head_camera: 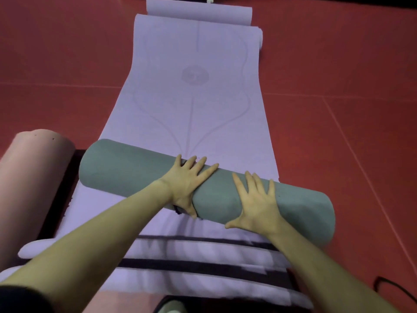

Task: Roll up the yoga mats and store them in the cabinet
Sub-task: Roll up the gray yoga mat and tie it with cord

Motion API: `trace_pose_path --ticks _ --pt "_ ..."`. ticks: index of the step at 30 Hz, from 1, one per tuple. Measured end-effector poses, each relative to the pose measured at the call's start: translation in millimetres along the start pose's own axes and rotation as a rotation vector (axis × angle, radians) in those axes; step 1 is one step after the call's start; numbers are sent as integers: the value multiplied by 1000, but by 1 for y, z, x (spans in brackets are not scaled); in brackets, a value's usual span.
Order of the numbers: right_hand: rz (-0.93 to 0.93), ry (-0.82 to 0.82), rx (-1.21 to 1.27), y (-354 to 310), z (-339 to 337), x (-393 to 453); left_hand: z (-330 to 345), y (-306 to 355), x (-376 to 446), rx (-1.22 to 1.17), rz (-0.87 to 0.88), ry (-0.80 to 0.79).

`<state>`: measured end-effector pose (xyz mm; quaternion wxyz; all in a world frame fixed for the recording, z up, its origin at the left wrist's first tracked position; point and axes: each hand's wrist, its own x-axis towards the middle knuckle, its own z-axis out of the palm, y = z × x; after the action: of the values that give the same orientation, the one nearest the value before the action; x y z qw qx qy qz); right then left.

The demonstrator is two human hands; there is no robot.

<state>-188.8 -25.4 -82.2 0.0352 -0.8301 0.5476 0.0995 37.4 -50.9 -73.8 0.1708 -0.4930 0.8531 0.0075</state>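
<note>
Both hands down flat on the roll. Left hand: palm on the upper curve of the grey-green roll, fingers straight and fanned apart, tips reaching over the far side toward the flat mat; thumb hooked down the near face of the roll. Forearm bare, running in from the lower left corner, a dark sleeve edge at the very bottom.

Right hand: also spread flat, fingers apart and pointing away from the body, thumb stretched out leftward along the near lower edge of the roll. Neither hand wraps the roll; both press on it from above. Right forearm comes in from the lower right.

The roll lies crosswise, slightly slanted, its left end farther away than its right. It is the rolled part of a lavender yoga mat, grey-green underside outward; the unrolled stretch runs away over the red floor, faint line pattern and a round emblem printed on it. Its far end curls up, overlapping another lavender mat beyond.

Left of the roll, a pink rolled mat. Under the near side, more lavender layers with dark stripes between them; blurred. No cabinet in view, no containers.
</note>
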Motion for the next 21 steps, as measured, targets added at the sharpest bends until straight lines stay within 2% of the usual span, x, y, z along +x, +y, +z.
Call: trace_pose_path --ticks 3,7,14,21 --pt "-12 -41 -13 0 -12 4 -5 -1 2 -48 19 7" --pt "-28 18 -32 3 -22 1 -13 4 -7 -100 -11 65" --pt "-107 295 -89 2 -60 -17 -43 5 -46 -57 -78 350" --pt "-183 440 -116 -32 -120 -43 -87 -2 -123 -1 -226 470"
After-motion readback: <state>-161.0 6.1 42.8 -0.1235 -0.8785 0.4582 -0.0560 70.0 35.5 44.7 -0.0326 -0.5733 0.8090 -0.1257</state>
